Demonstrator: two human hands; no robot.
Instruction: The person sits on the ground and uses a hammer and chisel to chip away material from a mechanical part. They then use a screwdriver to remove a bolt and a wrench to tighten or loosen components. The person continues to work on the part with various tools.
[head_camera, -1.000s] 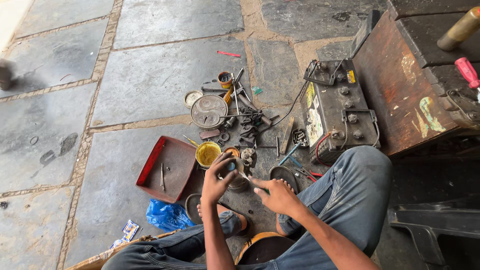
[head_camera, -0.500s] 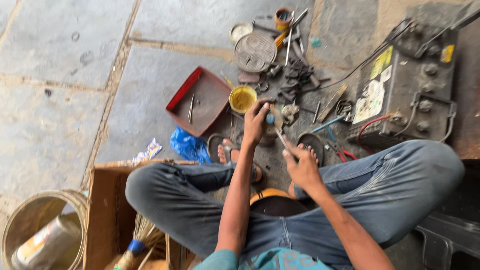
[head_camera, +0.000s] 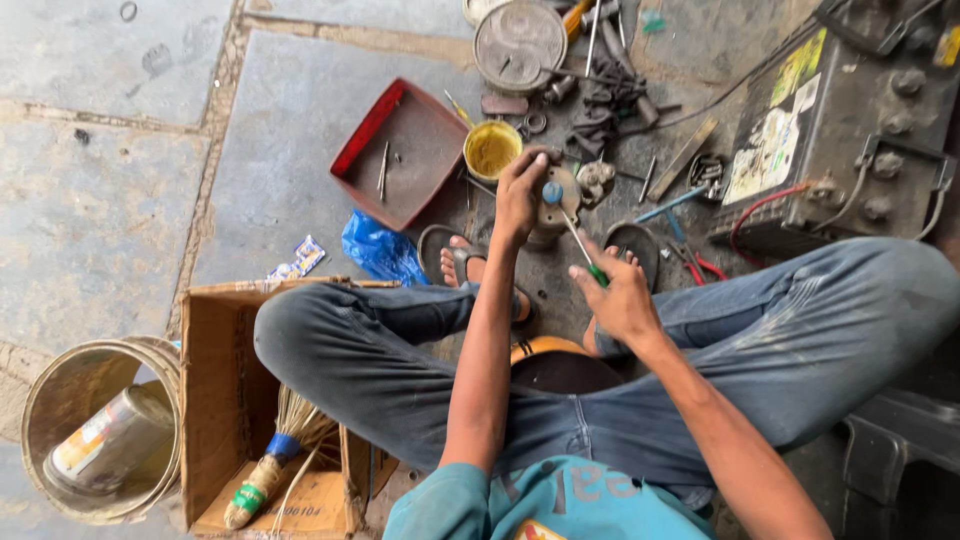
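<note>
Since a second ago, view swung downward; left hand gripping small metal part at upper centre, right hand fingers pinching green-handled screwdriver, tip meeting part.

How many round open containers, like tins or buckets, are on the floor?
2: a small yellow-filled tin beside the red metal tray, and a large metal bucket at lower left beside the cardboard box. Others may be hidden in clutter.
</note>
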